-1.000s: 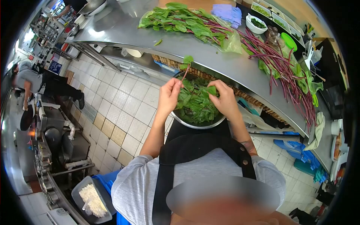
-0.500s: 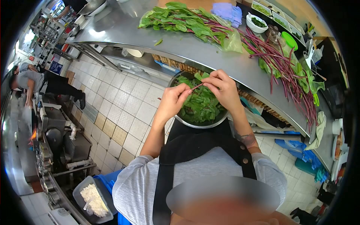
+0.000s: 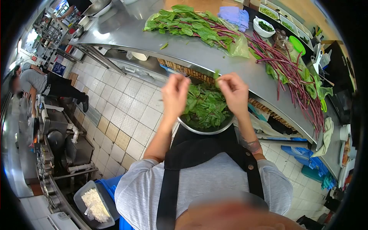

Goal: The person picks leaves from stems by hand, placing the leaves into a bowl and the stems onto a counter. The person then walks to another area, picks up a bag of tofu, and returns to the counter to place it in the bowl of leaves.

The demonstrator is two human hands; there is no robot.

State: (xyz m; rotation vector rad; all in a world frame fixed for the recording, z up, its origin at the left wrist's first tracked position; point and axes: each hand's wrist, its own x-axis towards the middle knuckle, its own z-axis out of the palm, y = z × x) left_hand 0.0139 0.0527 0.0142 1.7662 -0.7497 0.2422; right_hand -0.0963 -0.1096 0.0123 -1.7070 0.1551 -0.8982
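A metal bowl [image 3: 207, 132] heaped with torn green leaves [image 3: 206, 105] sits in front of my apron, below the counter edge. Over its left rim, my left hand [image 3: 174, 95] is raised with the fingertips pinched together. Motion blurs those fingers, and whatever they hold cannot be made out. On the right side of the bowl, my right hand [image 3: 234, 93] pinches a small green leaf [image 3: 216, 73] that sticks up past the fingertips. Leafy greens with reddish stems [image 3: 188, 23] lie on the steel counter beyond, and a pile of bare purple-red stems [image 3: 291, 78] spreads to the right.
A blue cloth [image 3: 234, 17], a white bowl of chopped greens [image 3: 263, 27] and a green lid [image 3: 297, 45] stand along the counter's back. At left, another person [image 3: 36, 82] bends over the stove line. A tub of white food [image 3: 95, 205] is behind me at lower left.
My hands have moved apart from the reddish stem that was stretched between them. The left hand has gone up and left; the right has moved slightly right with a leaf.
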